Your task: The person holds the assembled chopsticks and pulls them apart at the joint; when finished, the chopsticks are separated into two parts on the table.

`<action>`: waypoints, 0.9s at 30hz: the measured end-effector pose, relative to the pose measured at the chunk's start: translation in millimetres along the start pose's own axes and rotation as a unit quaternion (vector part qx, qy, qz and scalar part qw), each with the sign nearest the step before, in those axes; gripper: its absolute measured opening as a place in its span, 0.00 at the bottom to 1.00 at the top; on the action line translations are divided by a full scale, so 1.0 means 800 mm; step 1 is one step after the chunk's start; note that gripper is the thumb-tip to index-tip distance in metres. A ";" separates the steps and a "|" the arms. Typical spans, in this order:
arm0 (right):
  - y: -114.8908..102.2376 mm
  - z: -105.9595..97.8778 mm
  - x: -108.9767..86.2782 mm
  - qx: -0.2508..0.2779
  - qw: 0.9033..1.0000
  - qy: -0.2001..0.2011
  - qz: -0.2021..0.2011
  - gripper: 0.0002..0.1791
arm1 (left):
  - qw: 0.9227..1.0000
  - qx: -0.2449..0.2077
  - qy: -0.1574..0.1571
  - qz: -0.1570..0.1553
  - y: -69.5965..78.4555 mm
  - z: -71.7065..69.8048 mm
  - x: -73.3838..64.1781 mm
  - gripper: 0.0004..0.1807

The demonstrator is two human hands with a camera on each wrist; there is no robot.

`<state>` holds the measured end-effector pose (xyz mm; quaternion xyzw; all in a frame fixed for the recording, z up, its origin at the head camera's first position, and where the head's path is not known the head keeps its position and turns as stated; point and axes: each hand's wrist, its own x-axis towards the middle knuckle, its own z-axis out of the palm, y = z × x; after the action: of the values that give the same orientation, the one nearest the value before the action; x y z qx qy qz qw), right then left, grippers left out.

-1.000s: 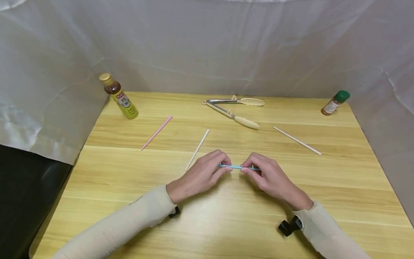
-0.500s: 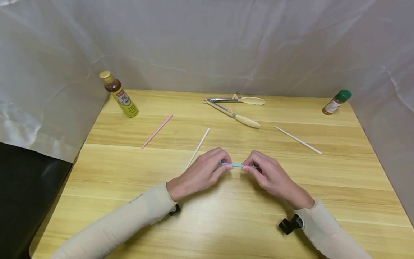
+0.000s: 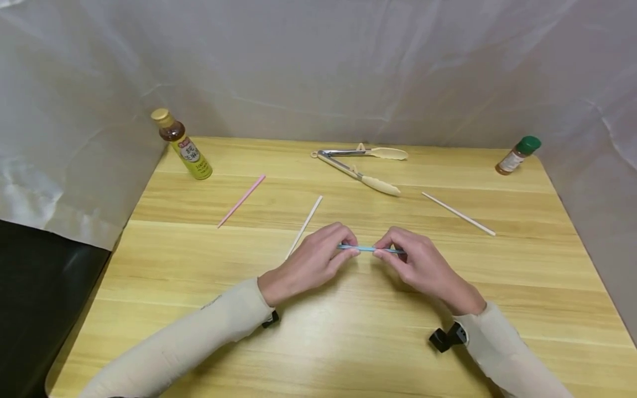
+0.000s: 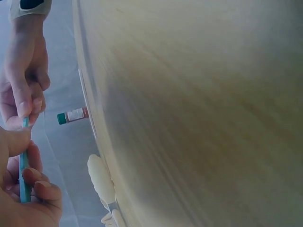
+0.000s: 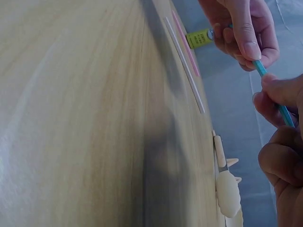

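Both hands pinch one straight, slim, straw-like light-blue stick (image 3: 366, 249) between thumb and fingers, holding it level above the table. My left hand (image 3: 314, 257) has its left part, my right hand (image 3: 420, 266) its right part, and a short stretch shows between them. In the left wrist view the blue stick (image 4: 24, 163) runs across the curled fingers of the near hand. The right wrist view shows the blue stick (image 5: 260, 68) bridging both thumbs. Near the left hand, a white stick (image 3: 304, 226) lies on the wooden table (image 3: 348, 342), its lower end beside the knuckles.
A pink stick (image 3: 241, 201) lies at the left and another white stick (image 3: 459, 214) at the right. Cream-tipped tongs (image 3: 360, 168) lie spread at the back. A yellow-labelled bottle (image 3: 186, 149) stands back left, a green-capped spice jar (image 3: 515, 157) back right. Grey sheeting (image 3: 308, 72) surrounds the table.
Both hands have moved slightly away from the body, the blue stick with them. They keep their pinch on it throughout. The other things lie as before.
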<state>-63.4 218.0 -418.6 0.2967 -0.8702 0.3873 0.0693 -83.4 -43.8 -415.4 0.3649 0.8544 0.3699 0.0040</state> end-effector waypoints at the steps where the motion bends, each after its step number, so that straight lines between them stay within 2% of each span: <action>1: 0.001 0.000 0.000 -0.003 1.000 -0.002 0.000 0.11 | 1.000 0.000 0.000 -0.002 0.000 0.000 0.000 0.06; 8: 0.000 -0.002 0.001 -0.021 1.000 -0.020 0.003 0.07 | 1.000 0.003 0.007 0.013 0.002 0.001 0.000 0.07; 14: -0.001 -0.003 0.003 -0.031 0.999 -0.021 -0.010 0.07 | 1.000 0.011 0.015 0.021 0.002 0.001 0.001 0.06; 22: 0.000 -0.001 0.004 0.013 0.999 -0.045 -0.009 0.05 | 0.999 0.014 0.033 0.034 0.001 -0.005 0.001 0.05; 27: -0.001 0.000 0.005 0.004 0.998 -0.056 -0.023 0.07 | 0.999 0.006 0.033 0.034 -0.002 -0.006 -0.001 0.04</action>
<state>-66.2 215.8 -416.5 0.3381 -0.8639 0.3722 0.0285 -85.2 -47.7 -412.9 0.3816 0.8434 0.3762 -0.0386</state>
